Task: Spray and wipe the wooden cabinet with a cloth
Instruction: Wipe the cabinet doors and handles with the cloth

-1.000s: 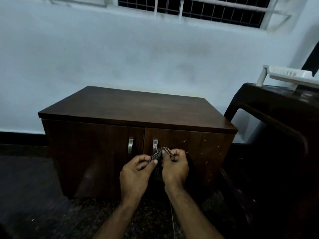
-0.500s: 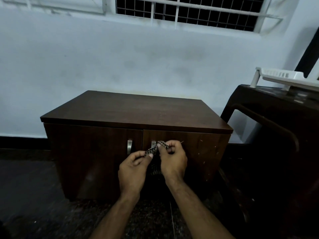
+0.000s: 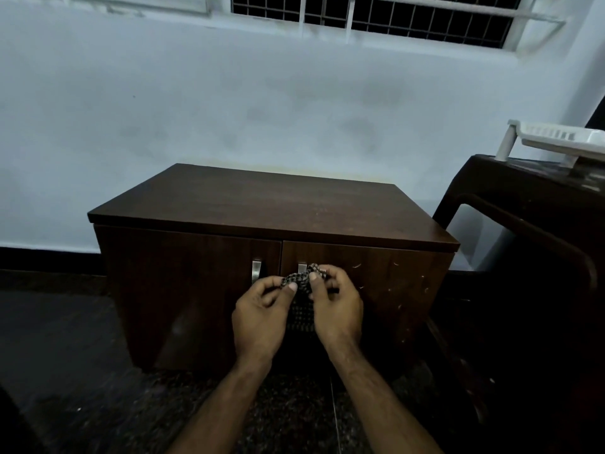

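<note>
A pale wall [image 3: 229,103] fills the back of the room, with a barred window [image 3: 376,14] along its top; below lies a dark speckled floor [image 3: 65,371]. Against the wall stands the wooden cabinet [image 3: 262,208], low and dark brown, its two doors closed and a small metal handle [image 3: 256,271] on the left door; to its right is a dark chair [image 3: 540,224] with a white plastic rack [image 3: 563,139] resting on top. In front of the cabinet doors both arms reach forward; the left hand [image 3: 262,312] and the right hand [image 3: 337,306] are closed on the top edge of a dark checked cloth [image 3: 301,309], pinching it between thumb and fingers; the cloth hangs down between the hands, just before the right door.
</note>
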`<state>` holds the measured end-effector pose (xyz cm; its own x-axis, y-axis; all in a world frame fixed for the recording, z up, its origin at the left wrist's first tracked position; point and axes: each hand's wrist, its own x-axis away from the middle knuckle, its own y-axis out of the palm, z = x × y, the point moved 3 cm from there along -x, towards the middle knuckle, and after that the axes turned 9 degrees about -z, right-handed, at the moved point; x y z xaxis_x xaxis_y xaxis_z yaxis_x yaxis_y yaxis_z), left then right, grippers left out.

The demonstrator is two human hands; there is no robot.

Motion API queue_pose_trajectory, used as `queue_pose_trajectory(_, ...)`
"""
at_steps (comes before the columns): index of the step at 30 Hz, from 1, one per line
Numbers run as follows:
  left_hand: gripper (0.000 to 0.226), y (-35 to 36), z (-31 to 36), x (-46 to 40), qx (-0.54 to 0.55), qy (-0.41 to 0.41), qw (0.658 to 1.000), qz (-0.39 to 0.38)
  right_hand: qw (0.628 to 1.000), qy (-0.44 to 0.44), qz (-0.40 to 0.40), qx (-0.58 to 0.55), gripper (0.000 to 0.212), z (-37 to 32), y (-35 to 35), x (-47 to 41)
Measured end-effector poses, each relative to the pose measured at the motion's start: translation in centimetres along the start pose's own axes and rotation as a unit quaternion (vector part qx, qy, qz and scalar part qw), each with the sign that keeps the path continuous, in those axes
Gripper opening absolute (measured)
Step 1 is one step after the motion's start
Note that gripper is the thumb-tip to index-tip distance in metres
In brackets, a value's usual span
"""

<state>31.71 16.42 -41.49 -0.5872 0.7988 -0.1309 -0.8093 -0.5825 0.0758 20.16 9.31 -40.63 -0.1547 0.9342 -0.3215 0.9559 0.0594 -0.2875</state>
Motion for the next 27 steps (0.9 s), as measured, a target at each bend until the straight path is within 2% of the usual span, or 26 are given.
queue_pose_trajectory(2,0.014,-0.3,-0.8,-0.4,-0.019,-0.037,0.999,0.0,0.999,0.02,-0.034,0.022,0.019,1.2,0.3,0.5)
queue_pose_trajectory(4,0.015,-0.6,-1.6,-0.5,-0.026,-0.061,0.998,-0.009,0.997,0.046,-0.051,0.032,0.003,2.4,-0.1,1.1)
queue_pose_trajectory(7,0.014,-0.7,-2.3,-0.1,-0.017,-0.066,0.997,-0.025,0.995,0.087,-0.042,0.005,0.013,3.4,-1.0,1.8)
queue_pose_trajectory(9,0.013,-0.6,-2.5,0.1,0.007,-0.053,0.998,-0.019,0.992,0.106,-0.023,-0.069,0.017,3.4,-1.3,2.2)
queue_pose_trajectory(11,0.011,-0.4,-2.4,0.4,0.069,-0.047,0.996,-0.012,0.983,0.117,-0.018,-0.143,0.025,3.1,-1.0,2.3)
queue_pose_trajectory(13,0.013,0.1,-2.6,0.6,0.13,-0.053,0.99,-0.012,0.979,0.115,-0.025,-0.168,0.028,2.5,0.1,2.3)
queue_pose_trajectory(16,0.015,0.3,-3.6,0.3,0.153,-0.065,0.986,-0.017,0.986,0.095,0.015,-0.138,0.028,2.8,1.7,1.8)
queue_pose_trajectory(22,0.015,0.3,-6.8,0.0,0.079,-0.053,0.995,-0.007,0.995,0.032,0.076,-0.055,0.025,5.4,3.3,3.1)
queue_pose_trajectory(24,0.014,0.1,-9.3,0.3,0.061,-0.069,0.996,-0.012,0.996,0.044,0.066,-0.046,0.025,8.0,4.2,4.1)
queue_pose_trajectory(27,0.013,-0.4,-14.4,1.3,0.034,-0.14,0.99,-0.013,0.994,0.104,0.032,-0.019,0.031,13.1,5.3,6.1)
